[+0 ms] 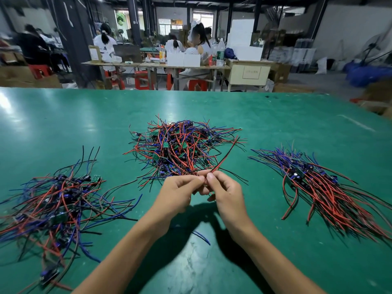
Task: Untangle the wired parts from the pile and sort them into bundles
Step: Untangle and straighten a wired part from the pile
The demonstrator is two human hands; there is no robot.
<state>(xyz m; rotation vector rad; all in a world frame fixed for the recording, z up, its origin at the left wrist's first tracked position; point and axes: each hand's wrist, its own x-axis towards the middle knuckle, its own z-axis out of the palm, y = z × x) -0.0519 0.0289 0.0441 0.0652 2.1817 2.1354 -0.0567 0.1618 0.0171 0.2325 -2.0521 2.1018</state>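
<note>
Left hand: the left hand (180, 192) is raised above the bench (275, 115), fingers curled, pinching wires at the near edge of the tangled pile (182, 148).
Right hand: the right hand (224, 190) touches the left at the fingertips; its thumb and forefinger pinch a red-and-black wire pair (226, 154).
Wire pair: it rises from the pinch up and to the right, across the pile's right side, its far end free.
Blue wire: a blue wire (201, 237) hangs below the hands, over their shadow.
Tangled pile: centre of the bench, just beyond the fingers; red, blue and black leads with small green boards.
Left heap (57, 204): loose and crossed, well apart from the hands.
Right bundle (322, 185): leads combed parallel, well apart from the hands.
</note>
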